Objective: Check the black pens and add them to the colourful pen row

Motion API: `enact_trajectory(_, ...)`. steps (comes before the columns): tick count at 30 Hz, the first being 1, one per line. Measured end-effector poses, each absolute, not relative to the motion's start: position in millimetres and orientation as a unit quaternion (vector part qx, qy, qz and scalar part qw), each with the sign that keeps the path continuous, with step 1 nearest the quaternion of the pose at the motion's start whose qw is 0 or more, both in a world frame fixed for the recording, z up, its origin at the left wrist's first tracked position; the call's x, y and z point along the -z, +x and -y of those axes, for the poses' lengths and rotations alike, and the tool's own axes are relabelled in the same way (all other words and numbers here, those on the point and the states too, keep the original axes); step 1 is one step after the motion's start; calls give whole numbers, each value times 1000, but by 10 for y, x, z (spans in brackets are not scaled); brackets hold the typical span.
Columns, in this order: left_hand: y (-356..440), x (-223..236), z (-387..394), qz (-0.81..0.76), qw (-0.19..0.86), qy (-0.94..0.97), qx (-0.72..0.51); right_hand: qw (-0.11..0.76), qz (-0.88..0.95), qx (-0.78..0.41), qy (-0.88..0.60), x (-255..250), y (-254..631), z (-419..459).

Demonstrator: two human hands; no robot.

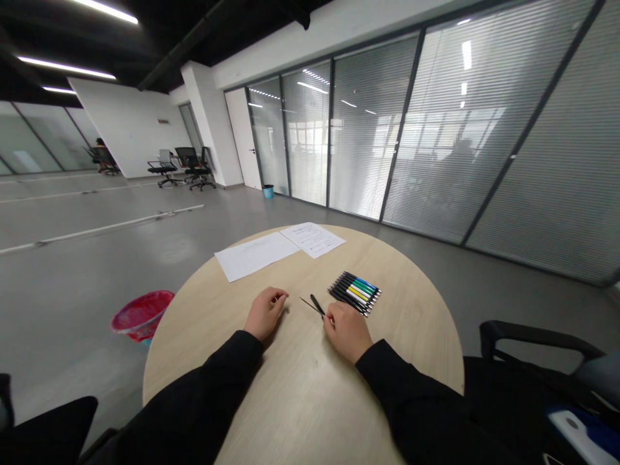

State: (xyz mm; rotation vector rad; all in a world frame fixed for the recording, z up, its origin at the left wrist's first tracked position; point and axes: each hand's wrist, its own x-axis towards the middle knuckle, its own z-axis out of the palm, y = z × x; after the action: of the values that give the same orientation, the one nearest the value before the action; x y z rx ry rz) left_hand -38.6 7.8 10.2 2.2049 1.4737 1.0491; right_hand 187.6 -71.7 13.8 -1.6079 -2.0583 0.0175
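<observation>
My right hand (346,329) rests on the round wooden table (300,387), fingers closed around a black pen (317,304) and a thin black part beside it (310,305) that stick out toward the left. My left hand (265,312) lies on the table a short way to the left, fingers curled in a loose pinch; whether it holds anything I cannot make out. Just right of my right hand lies a row of several pens (354,292) with blue, green, yellow and white barrels, side by side.
Two white paper sheets (256,254) (313,238) lie at the table's far edge. A red bucket (141,314) stands on the floor to the left. A black chair arm (533,336) is at the right. Office chairs and a seated person are far back left.
</observation>
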Motion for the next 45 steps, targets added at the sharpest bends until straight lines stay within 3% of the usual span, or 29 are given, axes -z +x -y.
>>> enact_trajectory(8, -341, -16, -233, -508, 83, 816, -262, 189, 779, 9, -598, -102, 1736, 788)
enact_trajectory(16, -381, 14, -224, -509, 71, 819, -256, 172, 794, 23, -583, -117, 1714, 807)
enact_trajectory(34, -394, 24, -230, -525, 51, 812, -252, 195, 791, 24, -580, -121, 1724, 809)
enact_trajectory(45, -486, -3, -226, -517, 92, 803, -281, 223, 780, 25, -584, -135, 1796, 779)
